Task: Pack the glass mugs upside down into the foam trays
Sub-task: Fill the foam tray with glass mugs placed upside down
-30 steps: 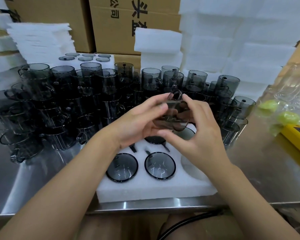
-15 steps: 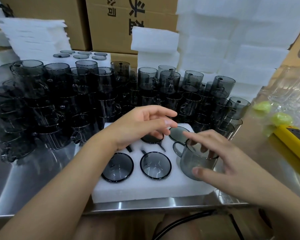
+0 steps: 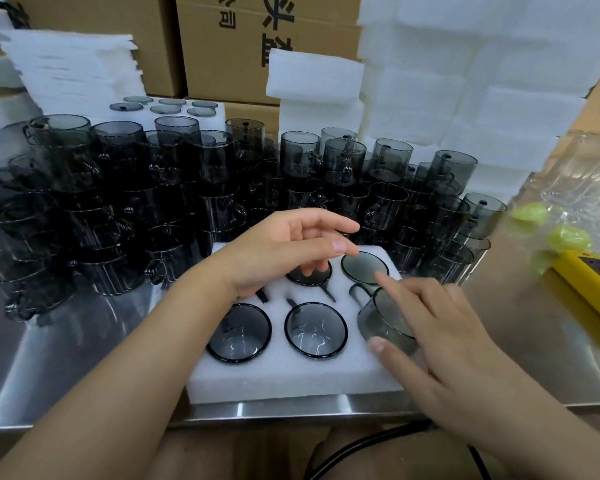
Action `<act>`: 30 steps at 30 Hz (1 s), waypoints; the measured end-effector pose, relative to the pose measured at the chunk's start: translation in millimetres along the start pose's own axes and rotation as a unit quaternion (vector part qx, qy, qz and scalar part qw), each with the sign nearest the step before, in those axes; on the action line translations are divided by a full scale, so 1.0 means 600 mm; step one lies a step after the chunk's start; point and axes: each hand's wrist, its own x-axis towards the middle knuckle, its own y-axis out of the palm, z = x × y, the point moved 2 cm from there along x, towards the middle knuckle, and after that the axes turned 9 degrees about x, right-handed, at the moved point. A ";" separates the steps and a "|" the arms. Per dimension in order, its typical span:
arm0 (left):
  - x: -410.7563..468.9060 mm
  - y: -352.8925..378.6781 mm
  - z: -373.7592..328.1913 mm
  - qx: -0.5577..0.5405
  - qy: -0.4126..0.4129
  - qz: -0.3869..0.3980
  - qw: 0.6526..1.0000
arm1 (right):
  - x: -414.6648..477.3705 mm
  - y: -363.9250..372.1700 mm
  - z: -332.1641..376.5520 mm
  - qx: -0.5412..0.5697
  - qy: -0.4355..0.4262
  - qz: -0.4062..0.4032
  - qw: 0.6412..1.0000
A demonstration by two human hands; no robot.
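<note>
Here, a foam tray (image 3: pixel 291 379) lies at the near edge of a steel table (image 3: pixel 66 358). Four packed mugs (image 3: pixel 315 329) sit base-up in its pockets: two in the near row and two in the far row.

The right hand (image 3: pixel 440 323) grips a fifth mug (image 3: pixel 383 317) at the near-right pocket. The thumb presses the glass wall, the index finger lies across the upturned base, and the other fingers curve round the far side. This mug is upside down and tilted, with its handle towards the middle of the tray. The hand hides its lower rim, so how far it sits in the pocket cannot be told.

The left hand (image 3: pixel 284 251) hovers over the far row with its fingers loosely spread and slightly bent. It holds nothing and partly covers the far-middle mug.

Behind the tray, loose mugs (image 3: pixel 187 188) stand stacked in a dense crowd across the table. Beyond them are a filled tray (image 3: pixel 174 105), white foam blocks (image 3: pixel 316 81) and cardboard boxes (image 3: pixel 243 46). A yellow object (image 3: pixel 593 285) lies at the right edge.
</note>
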 end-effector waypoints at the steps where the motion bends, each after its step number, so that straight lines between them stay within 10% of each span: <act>1: 0.000 0.000 0.000 0.000 0.000 0.000 1.000 | -0.001 0.001 0.000 0.002 0.003 -0.007 1.000; 18: -0.001 0.002 -0.003 0.001 -0.001 0.006 1.000 | 0.000 0.015 0.001 -0.073 0.020 0.122 0.990; 24: -0.002 0.002 -0.005 0.008 -0.005 -0.004 1.000 | 0.047 -0.026 -0.005 0.157 0.044 0.028 0.986; 30: 0.001 0.001 -0.003 0.014 -0.002 -0.055 0.998 | 0.121 0.020 0.000 0.117 0.084 0.070 0.987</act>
